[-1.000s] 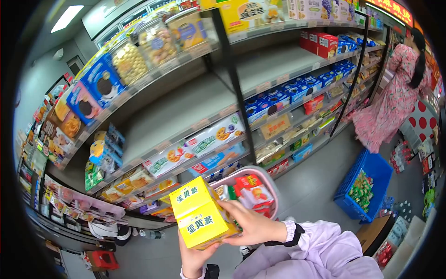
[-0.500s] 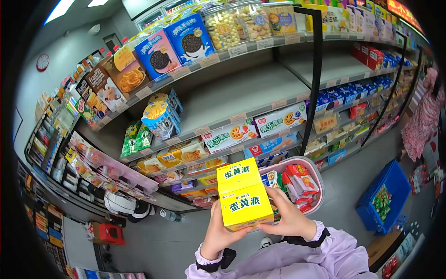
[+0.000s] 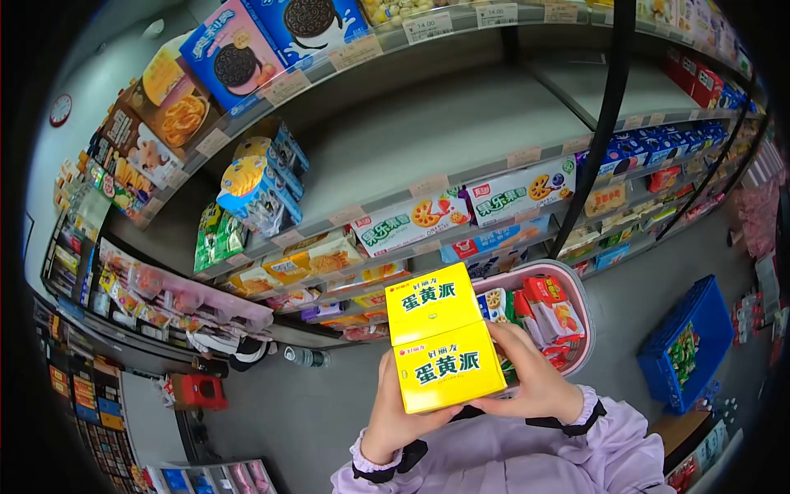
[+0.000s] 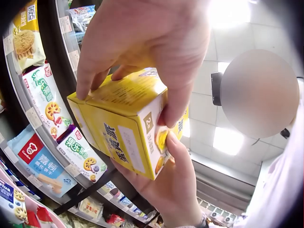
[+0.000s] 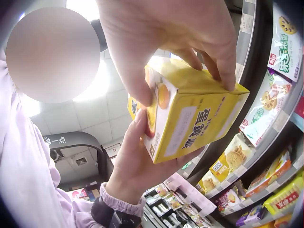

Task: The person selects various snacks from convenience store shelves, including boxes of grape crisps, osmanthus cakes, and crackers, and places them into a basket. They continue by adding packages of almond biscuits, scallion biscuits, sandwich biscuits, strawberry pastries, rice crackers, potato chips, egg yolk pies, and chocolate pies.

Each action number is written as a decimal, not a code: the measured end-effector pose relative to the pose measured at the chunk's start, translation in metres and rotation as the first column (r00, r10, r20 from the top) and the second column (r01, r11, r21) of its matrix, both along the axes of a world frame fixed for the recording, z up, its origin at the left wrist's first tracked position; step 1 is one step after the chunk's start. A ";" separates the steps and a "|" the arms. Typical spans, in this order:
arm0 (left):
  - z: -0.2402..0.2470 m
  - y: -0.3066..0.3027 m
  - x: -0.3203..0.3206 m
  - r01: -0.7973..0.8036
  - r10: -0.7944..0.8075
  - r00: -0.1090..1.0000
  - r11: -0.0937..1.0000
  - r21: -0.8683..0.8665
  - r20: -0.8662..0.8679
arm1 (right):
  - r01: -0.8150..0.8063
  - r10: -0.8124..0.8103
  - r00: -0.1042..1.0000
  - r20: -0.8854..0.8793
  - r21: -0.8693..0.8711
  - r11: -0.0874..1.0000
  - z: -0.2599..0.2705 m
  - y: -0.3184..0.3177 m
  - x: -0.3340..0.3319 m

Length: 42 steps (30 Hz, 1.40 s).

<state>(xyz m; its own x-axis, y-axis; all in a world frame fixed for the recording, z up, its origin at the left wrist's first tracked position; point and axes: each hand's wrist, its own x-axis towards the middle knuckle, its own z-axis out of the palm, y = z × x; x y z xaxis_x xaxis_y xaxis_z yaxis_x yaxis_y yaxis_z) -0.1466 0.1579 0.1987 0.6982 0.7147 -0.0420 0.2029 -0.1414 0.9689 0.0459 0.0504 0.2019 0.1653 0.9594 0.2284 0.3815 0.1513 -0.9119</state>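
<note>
A yellow carton of egg yolk pies [image 3: 448,366], with dark Chinese lettering on two faces, is held between both hands in front of the body. My left hand [image 3: 397,416] grips its left side, the thumb along the lower edge. On the opposite side my right hand [image 3: 535,383] holds it, thumb also near the bottom edge. The left wrist view shows the left hand [image 4: 152,42] curled over the carton [image 4: 118,128] and both thumbs on a pale side panel. In the right wrist view the right hand's fingers [image 5: 228,71] bend over the far edge.
A pink basket [image 3: 588,329] with snack packs stands on the floor behind the carton. Shelves with cookie boxes [image 3: 411,221] and blue biscuit packs [image 3: 259,193] run across the front. A blue crate [image 3: 704,329] sits at right, a red stool [image 3: 214,393] at left.
The view has swung left and drawn closer to the shelves. Both hands keep hold of the carton, which was angled at first and now faces me more squarely.
</note>
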 end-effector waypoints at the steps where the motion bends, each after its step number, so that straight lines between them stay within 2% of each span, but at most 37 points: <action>1: -0.001 0.010 0.000 0.025 -0.025 1.000 1.000 0.000 -0.011 | 0.011 -0.011 1.000 -0.006 0.012 1.000 0.001 0.007 0.001; 3: 0.004 0.032 0.003 0.090 -0.089 0.995 0.996 0.020 -0.040 | 0.035 -0.034 0.999 -0.016 0.040 0.999 0.005 0.021 0.003; 7: 0.029 0.078 0.006 0.231 -0.225 0.972 0.967 0.110 -0.063 | 0.081 -0.086 0.992 0.094 0.060 0.995 0.014 0.051 0.002; 10: 0.040 0.108 0.009 0.299 -0.295 0.954 0.927 0.226 -0.050 | 0.091 -0.090 0.996 -0.010 0.048 0.995 0.015 0.072 0.002; 12: 0.047 0.129 0.016 0.328 -0.334 0.942 0.890 0.317 -0.038 | 0.112 -0.093 0.990 -0.109 0.178 0.978 0.018 0.091 0.006; 14: 0.059 0.149 0.032 0.329 -0.333 0.942 0.898 0.293 -0.039 | 0.155 -0.119 0.973 -0.199 0.176 0.972 0.038 0.106 0.015; 16: 0.068 0.169 0.051 0.325 -0.328 0.944 0.894 0.307 -0.043 | 0.159 -0.113 0.974 -0.195 0.237 0.959 0.052 0.125 0.034; 17: 0.071 0.179 0.061 0.326 -0.330 0.943 0.883 0.338 -0.047 | 0.155 -0.137 0.987 -0.079 0.302 0.940 0.058 0.137 0.047; 18: 0.072 0.186 0.072 0.304 -0.316 0.949 0.895 0.326 -0.015 | 0.163 -0.156 0.987 -0.045 0.314 0.935 0.062 0.145 0.055; 20: 0.068 0.201 0.097 0.256 -0.298 0.938 0.940 0.226 0.175 | 0.178 -0.199 0.980 0.026 0.341 0.923 0.069 0.159 0.068; 22: 0.069 0.218 0.123 0.245 -0.307 0.906 0.942 0.230 0.293 | 0.163 -0.143 0.986 -0.082 0.345 0.924 0.071 0.181 0.089; 26: 0.073 0.256 0.167 0.349 -0.400 0.841 0.915 0.200 0.364 | 0.144 -0.118 0.987 -0.114 0.264 0.954 0.073 0.217 0.137; 31: 0.070 0.274 0.184 0.428 -0.433 0.856 0.900 0.081 0.283 | 0.110 -0.096 0.991 -0.088 0.162 0.981 0.042 0.244 0.165; 32: 0.067 0.278 0.186 0.411 -0.426 0.869 0.905 0.113 0.251 | 0.107 -0.098 0.993 -0.072 0.132 0.985 0.037 0.247 0.167; 33: 0.062 0.283 0.188 0.393 -0.417 0.882 0.908 0.145 0.220 | 0.118 -0.124 0.992 0.027 0.162 0.980 0.033 0.252 0.171; 36: 0.056 0.290 0.191 0.370 -0.396 0.899 0.915 0.160 0.186 | 0.112 -0.098 0.991 -0.090 0.156 0.981 0.044 0.253 0.164; 42: 0.064 0.284 0.190 0.401 -0.400 0.884 0.915 0.047 0.241 | 0.061 -0.043 0.987 -0.157 0.110 0.992 0.045 0.255 0.163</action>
